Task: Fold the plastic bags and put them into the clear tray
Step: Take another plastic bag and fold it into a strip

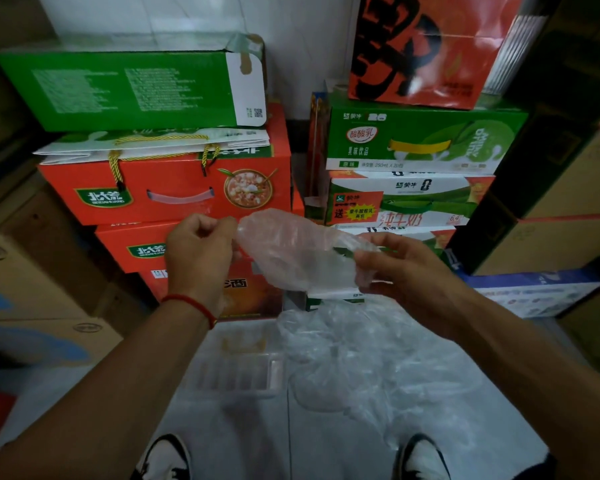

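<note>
A thin clear plastic bag (291, 251) is stretched in the air between my two hands, above the floor. My left hand (198, 251) pinches its left end with curled fingers; a red string circles that wrist. My right hand (395, 268) grips the bag's right end. Below them on the pale floor lies a crumpled heap of more clear plastic bags (371, 362). Left of the heap stands the clear tray (236, 375), ribbed along its bottom; whether anything lies in it I cannot tell.
Stacked orange and green cartons (167, 188) rise close in front, and more green and white cartons (413, 157) at right. Brown cardboard boxes (32, 289) flank the left, dark and brown boxes the right. My two shoes (167, 459) show at the bottom edge.
</note>
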The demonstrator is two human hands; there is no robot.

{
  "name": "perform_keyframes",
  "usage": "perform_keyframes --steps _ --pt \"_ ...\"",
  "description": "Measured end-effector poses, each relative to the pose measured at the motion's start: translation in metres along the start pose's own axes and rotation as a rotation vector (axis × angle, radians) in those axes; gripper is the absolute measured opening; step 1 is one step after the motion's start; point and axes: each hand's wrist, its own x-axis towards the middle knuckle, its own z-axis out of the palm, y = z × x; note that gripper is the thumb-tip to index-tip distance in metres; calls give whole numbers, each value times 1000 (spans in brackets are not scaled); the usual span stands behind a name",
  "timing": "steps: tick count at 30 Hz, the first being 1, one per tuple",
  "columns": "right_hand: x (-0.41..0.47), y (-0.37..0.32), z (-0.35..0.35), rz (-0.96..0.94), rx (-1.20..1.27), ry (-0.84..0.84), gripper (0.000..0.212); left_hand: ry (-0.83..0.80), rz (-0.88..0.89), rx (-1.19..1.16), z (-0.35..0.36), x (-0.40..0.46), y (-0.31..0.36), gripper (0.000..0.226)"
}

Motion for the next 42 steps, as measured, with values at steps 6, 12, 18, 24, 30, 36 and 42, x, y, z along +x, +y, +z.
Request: perform_keyframes --steps 6,12,18,24,30,36,42 --pt "8 5 -24 38 124 54 10 53 28 -17 -9 14 -1 26" --pt "11 8 -35 -2 95 64 9 -51 -25 -75 -5 14 -1 41" --pt "6 6 -43 -204 -171 51 7 -289 -124 -225 -5 10 9 26" --pt "2 4 -49 -205 -198 -151 18 -210 -70 -163 -8 15 3 10" --pt "-1 2 -49 -122 -276 -193 47 -216 -42 -135 -14 27 3 22" --pt "-7 -1 -53 -161 -362 -238 48 -254 -36 -25 -21 32 -1 32" --pt "-7 0 -57 -280 -499 -168 38 -292 -182 -101 -14 23 2 14"
